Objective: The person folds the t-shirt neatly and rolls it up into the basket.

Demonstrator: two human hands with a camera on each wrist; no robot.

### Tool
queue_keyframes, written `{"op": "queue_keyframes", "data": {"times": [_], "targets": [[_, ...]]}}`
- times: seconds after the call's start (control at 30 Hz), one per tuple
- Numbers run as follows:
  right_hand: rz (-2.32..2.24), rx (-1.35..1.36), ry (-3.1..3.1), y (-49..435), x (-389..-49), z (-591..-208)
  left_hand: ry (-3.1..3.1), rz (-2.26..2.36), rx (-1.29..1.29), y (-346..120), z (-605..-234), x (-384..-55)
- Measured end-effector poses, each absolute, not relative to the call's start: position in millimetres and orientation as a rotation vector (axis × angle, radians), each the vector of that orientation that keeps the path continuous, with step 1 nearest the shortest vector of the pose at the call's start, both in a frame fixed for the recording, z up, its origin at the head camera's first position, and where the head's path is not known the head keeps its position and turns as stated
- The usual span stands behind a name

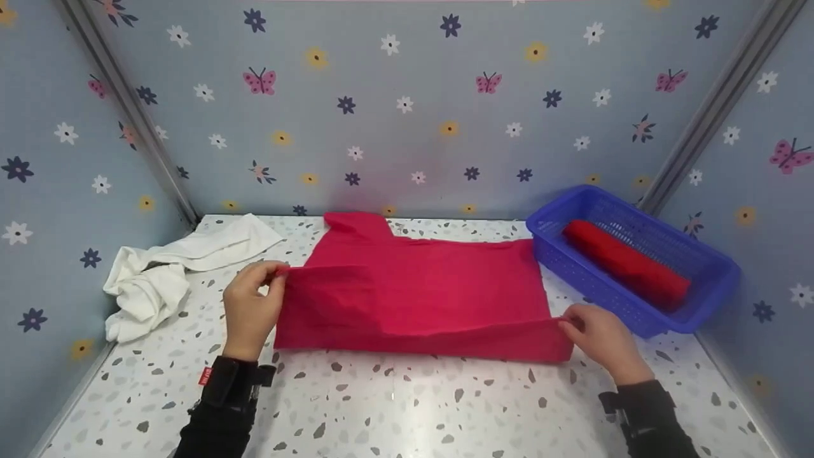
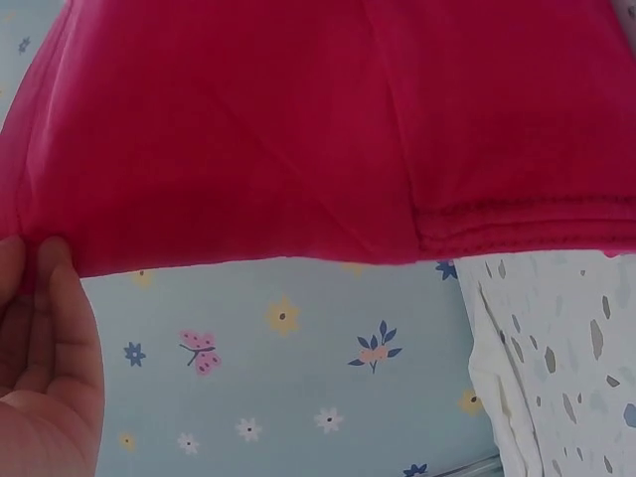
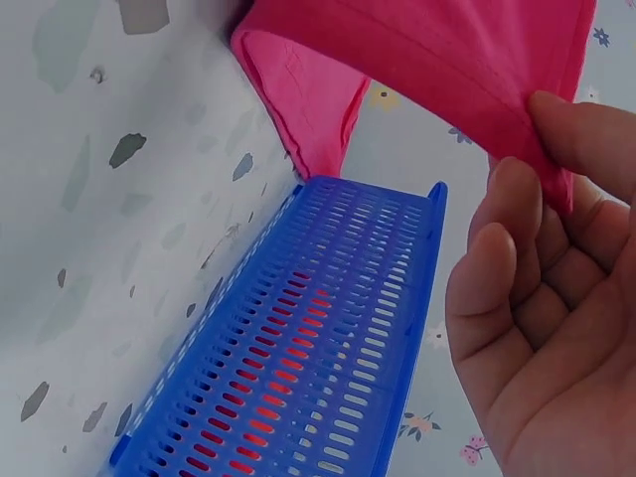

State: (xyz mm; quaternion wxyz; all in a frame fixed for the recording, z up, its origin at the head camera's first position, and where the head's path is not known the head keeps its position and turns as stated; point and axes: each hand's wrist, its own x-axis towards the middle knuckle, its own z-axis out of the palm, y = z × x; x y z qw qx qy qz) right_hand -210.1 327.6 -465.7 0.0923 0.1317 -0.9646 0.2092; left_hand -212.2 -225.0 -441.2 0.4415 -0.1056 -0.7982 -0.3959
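Observation:
A pinkish-red shirt (image 1: 458, 280) lies spread on the speckled table, its near part lifted and folded back over itself. My left hand (image 1: 251, 312) pinches the fold's left corner between thumb and fingers. At the right end of the near edge, my right hand (image 1: 604, 340) pinches the other corner. Between the hands the raised strip of cloth stretches across and sags slightly. The left wrist view shows a stitched hem (image 2: 527, 224) along the shirt's edge beside the left fingers. In the right wrist view, the cloth's corner sits between thumb and fingertips (image 3: 517, 189).
A blue perforated basket (image 1: 718, 273) stands at the right by the wall, with a rolled red cloth (image 1: 626, 264) inside. Crumpled white cloth (image 1: 152, 292) lies at the left. Flower-patterned walls (image 1: 407, 127) enclose the table (image 1: 394, 413) at the back and both sides.

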Motion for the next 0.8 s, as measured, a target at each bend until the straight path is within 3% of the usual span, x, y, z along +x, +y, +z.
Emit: {"op": "queue_keyframes", "data": {"times": [0.8], "targets": [[0.703, 0.351, -2.848, 325.2, -228.6, -483.8, -2.046, -1.002, -0.152, -215.7, -461.3, -232.1]]}}
